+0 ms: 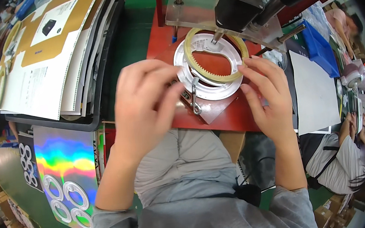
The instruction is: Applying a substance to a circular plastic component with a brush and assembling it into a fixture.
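A pale yellow toothed ring (pixel 200 68) sits tilted over a white round part (pixel 180 62) with a large shaped cutout. My right hand (pixel 270 96) has its fingertips on the ring's right edge, with the thumb lower and apart from the fingers. Left of the white part is my left hand (pixel 143 107), slightly blurred, thumb and fingers apart and nothing visible between them. Its fingertips come close to the white rim. A small metal clasp-like piece (pixel 195 98) lies at the near left of the white part, beside a small dark display (pixel 185 95) partly behind my fingers.
Over the red board (pixel 159 39) stands a press with a black motor block (pixel 238 6) and a clear plate (pixel 199 11). Stacked cardboard sheets (pixel 48 62) fill a black tray at left. A shiny sheet (pixel 66 151) bears white rings. Blue bin (pixel 320 47) and co-workers are at right.
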Demonstrator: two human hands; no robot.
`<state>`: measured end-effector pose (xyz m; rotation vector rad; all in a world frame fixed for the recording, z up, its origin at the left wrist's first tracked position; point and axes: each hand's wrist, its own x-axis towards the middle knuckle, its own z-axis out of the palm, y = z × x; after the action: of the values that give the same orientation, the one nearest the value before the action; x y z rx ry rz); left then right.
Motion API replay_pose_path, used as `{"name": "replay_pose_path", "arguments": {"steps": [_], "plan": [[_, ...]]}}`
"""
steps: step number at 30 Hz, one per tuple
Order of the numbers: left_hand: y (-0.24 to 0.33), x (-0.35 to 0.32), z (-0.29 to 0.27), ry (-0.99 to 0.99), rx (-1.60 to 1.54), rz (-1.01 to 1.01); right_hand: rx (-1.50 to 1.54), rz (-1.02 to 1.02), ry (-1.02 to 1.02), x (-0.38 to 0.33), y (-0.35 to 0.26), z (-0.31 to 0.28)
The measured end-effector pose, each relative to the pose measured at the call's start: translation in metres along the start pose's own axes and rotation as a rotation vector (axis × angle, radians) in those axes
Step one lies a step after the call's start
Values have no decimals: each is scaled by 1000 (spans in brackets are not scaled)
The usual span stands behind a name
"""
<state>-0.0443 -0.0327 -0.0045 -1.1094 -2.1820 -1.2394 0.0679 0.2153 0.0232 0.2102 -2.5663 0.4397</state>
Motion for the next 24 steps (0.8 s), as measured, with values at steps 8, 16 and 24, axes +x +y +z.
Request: {"name": "replay_pose_path", "arguments": {"steps": [8, 16, 24], "plan": [[23, 26, 23, -219, 31, 169, -33, -54, -45, 8, 4, 8], [14, 42, 5, -389, -183, 87, 83, -117, -44, 13, 16, 11], [11, 37, -8, -473, -148, 54, 86, -67, 13, 12, -3, 18]]}}
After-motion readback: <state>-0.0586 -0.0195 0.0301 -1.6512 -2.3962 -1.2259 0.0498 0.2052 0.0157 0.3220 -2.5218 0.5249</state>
